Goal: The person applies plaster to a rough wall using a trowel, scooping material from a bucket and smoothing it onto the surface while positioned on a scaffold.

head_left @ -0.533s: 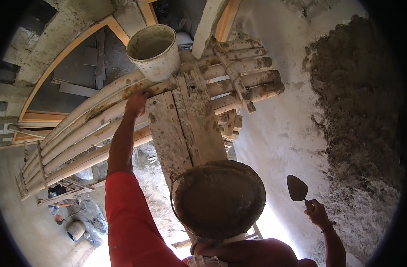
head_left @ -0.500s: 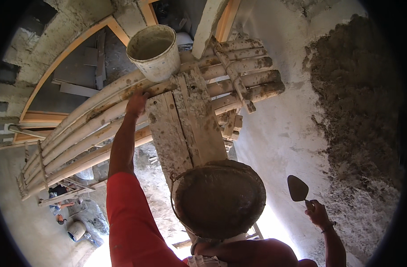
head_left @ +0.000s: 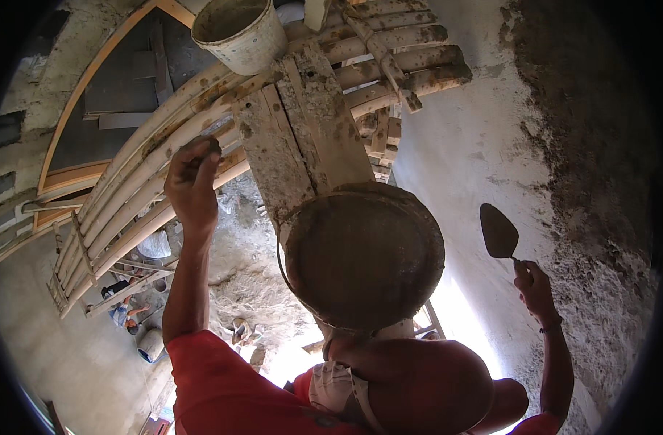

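Wooden planks (head_left: 273, 141): are lying side by side at the centre, running from the near bucket toward the far side.
Trowel (head_left: 499, 232): is pointing its dark, leaf-shaped blade toward the far side, at right, in front of the plastered wall (head_left: 458, 188); whether it is touching the wall cannot be told.
Right hand (head_left: 537, 293): is keeping a closed grip around the trowel's handle.
Left hand (head_left: 192, 183): is hovering over the poles (head_left: 139, 174), left of the planks, with fingers bent toward the thumb; whether its grip is enclosing anything cannot be told.
Near bucket (head_left: 378, 191): is standing on the planks between the two hands, showing a mud-caked rim and dark interior, its thin bail hanging at left.
Whitish bucket (head_left: 255, 45): is standing beyond the left hand, by the planks' far end.
Rough patch (head_left: 589, 167): is covering the wall's right part, brown and uneven.
Co-worker (head_left: 122, 313): is appearing small, far below at left.
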### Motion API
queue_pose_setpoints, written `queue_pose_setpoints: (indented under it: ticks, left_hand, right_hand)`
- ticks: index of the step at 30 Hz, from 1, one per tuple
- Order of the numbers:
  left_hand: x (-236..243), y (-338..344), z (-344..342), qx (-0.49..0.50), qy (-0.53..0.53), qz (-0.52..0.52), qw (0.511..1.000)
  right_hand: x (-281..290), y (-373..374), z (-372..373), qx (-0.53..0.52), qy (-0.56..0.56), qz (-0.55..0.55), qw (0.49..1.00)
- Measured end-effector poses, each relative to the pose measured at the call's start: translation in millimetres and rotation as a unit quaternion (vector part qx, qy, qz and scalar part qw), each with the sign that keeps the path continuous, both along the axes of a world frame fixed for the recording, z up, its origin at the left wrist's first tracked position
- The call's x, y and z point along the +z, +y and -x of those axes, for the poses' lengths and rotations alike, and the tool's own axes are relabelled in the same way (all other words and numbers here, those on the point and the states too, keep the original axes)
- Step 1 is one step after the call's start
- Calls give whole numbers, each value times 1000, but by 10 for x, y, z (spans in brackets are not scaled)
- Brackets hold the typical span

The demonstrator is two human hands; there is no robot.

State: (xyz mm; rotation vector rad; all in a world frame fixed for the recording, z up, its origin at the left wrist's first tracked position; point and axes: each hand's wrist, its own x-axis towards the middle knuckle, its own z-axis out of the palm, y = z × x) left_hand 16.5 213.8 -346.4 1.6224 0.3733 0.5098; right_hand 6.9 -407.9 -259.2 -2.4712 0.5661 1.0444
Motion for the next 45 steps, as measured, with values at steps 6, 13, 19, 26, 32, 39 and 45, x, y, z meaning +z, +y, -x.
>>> queue_pose_setpoints:
  ticks: [6,13,19,26,32,39,45]
  left_hand:
    - [893,-766,695,-335,31,-151,929]
    - [679,-957,1023,-197,135,-200,950]
    - [-294,-683,1188,-98,281,186,936]
    - [-284,-985,1124,-165,189,448,858]
    - [-2,-1073,1050,-209,163,375,888]
    - [122,-882,935,-271,201,75,938]
    - [756,-1000,1016,-309,204,19,929]
  right_hand:
    - [778,730,-349,223,-143,-132,955]
    - [1547,1658,-104,556,-221,13,801]
    - [731,2240,-57,572,-259,-25,778]
    - [736,1984,278,513,-318,-112,789]
    - [417,1987,406,622,-286,-48,727]
    - [801,1932,558,535,-356,-73,763]
    - [930,2041,507,694,-285,16,661]
